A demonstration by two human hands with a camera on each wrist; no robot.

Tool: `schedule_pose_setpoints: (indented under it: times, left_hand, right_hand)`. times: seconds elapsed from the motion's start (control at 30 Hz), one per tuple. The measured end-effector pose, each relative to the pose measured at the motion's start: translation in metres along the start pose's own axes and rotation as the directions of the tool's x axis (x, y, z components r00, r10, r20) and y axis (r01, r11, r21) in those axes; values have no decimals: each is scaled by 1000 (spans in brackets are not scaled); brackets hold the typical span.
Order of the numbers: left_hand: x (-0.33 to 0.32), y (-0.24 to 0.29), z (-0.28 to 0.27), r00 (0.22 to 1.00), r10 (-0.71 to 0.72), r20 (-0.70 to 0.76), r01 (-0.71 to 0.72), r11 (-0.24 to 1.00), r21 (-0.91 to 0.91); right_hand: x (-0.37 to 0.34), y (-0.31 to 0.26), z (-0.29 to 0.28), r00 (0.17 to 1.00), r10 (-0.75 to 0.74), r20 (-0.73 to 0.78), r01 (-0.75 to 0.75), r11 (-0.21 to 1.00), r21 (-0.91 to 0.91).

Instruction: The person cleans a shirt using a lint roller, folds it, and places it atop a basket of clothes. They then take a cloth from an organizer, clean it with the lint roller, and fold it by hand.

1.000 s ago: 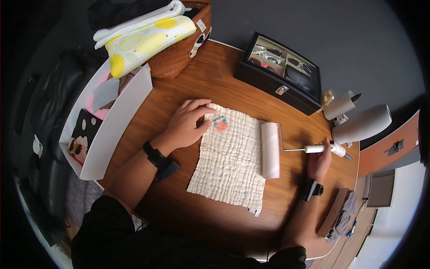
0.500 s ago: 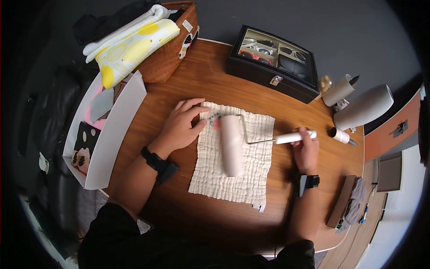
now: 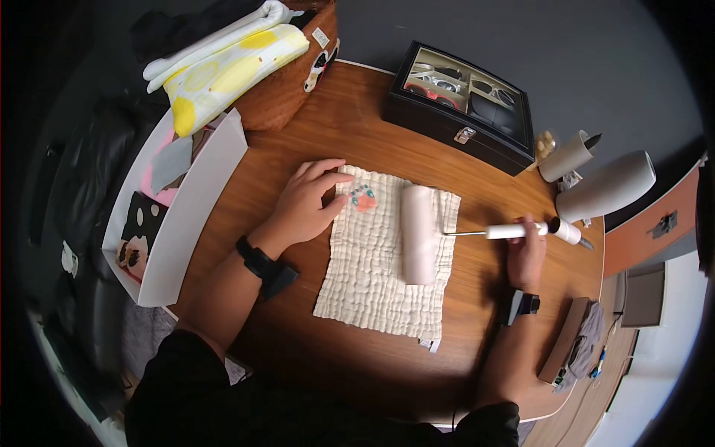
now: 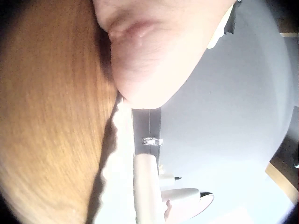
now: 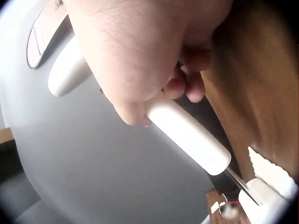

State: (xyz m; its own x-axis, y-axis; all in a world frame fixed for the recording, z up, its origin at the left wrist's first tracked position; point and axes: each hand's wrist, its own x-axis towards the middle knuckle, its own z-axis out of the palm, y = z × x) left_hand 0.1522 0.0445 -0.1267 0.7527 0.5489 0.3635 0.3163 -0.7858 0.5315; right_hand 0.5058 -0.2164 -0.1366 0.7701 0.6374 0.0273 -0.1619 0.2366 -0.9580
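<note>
A cream crinkled cloth (image 3: 365, 276) with a small coral and teal motif lies flat on the wooden table. My left hand (image 3: 305, 205) rests at its upper left corner, fingertips and thumb on the edge beside the motif. On the right half of the cloth lies a lint roller (image 3: 418, 238) with a white cylinder and a thin metal rod. My right hand (image 3: 527, 257) grips its white handle (image 5: 189, 137), thumb along it and fingers curled around. In the left wrist view the left hand (image 4: 149, 60) hides the cloth's corner.
A black glasses case (image 3: 462, 112) stands at the back. Right of it are a white cup (image 3: 566, 158), a white vase (image 3: 607, 186) and a small capped roll (image 3: 566, 231). A white bin (image 3: 197, 216) and a brown basket (image 3: 275, 104) with towels border the left side.
The right hand has rolled the lint roller from the cloth's right edge leftward toward the motif, then partway back right. The left hand has stayed at the corner.
</note>
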Motion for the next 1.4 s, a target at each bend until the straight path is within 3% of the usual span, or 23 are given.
schedule_pose_setpoints:
  times: [0.03, 0.1, 0.23, 0.33, 0.37, 0.43, 0.6, 0.7, 0.77, 0.83, 0.9, 0.97, 1.03, 1.17, 1.23, 1.3, 1.4]
  left_hand:
    - [0, 0, 0, 1000, 0, -2, 0, 1000, 3]
    - [0, 0, 0, 1000, -2, 2, 2, 1000, -2]
    - [1, 3, -1, 1000, -16, 7, 17, 1000, -17]
    - [1, 4, -2, 1000, -9, 11, 9, 1000, 4]
    - [1, 3, -2, 1000, -9, 10, 9, 1000, 4]
    - [0, 2, -2, 1000, -14, 10, 14, 1000, -9]
    - [0, 2, -2, 1000, -21, 10, 21, 1000, -18]
    - [-1, 1, -2, 1000, -16, 6, 16, 1000, -18]
    - [-1, 1, 0, 1000, -11, 7, 11, 1000, -20]
    - [0, -1, 0, 1000, -2, 7, 2, 1000, -17]
    - [1, 0, -1, 1000, 4, 10, -4, 1000, -24]
    - [2, 2, -1, 1000, 10, 12, -10, 999, -32]
    - [1, 4, -1, 1000, -1, 4, 1, 1000, -16]
    - [2, 3, 1, 999, 18, -30, -18, 1000, -8]
    - [2, 7, -3, 1000, -16, 22, 17, 1000, -9]
    - [1, 7, -3, 1000, -11, 20, 11, 1000, -13]
    - [0, 4, -3, 1000, -11, 13, 11, 1000, -21]
  right_hand:
    - [-10, -6, 23, 1000, 30, -6, -30, 998, -51]
    - [-16, 3, 30, 986, 87, 140, -72, 992, -106]
    - [-22, 9, 44, 972, 115, 207, -61, 966, -253]
    - [-18, 9, 42, 988, 59, 140, -55, 998, -34]
    - [-14, 9, 36, 988, 59, 140, -54, 998, -35]
    - [-4, 6, 22, 999, -1, -46, 5, 995, 104]
    - [16, -5, -19, 937, -95, -337, 154, 976, 155]
    - [21, -1, -46, 947, -68, -313, 134, 972, 193]
    - [13, -7, -28, 944, -74, -321, 138, 974, 179]
    - [6, -9, -16, 975, -19, -222, 54, 987, 151]
    - [-2, -2, 3, 976, -22, -217, 63, 981, 183]
    - [-16, -1, 26, 999, 40, 23, -42, 992, 118]
    - [-21, 4, 33, 984, 97, 148, -99, 995, 7]
    - [-26, 4, 48, 956, 176, 235, -148, 980, -133]
    - [-23, 4, 46, 964, 158, 215, -138, 985, -106]
    - [-16, 4, 34, 991, 81, 104, -88, 994, 66]
    - [2, 0, 7, 994, 23, -107, -7, 989, 149]
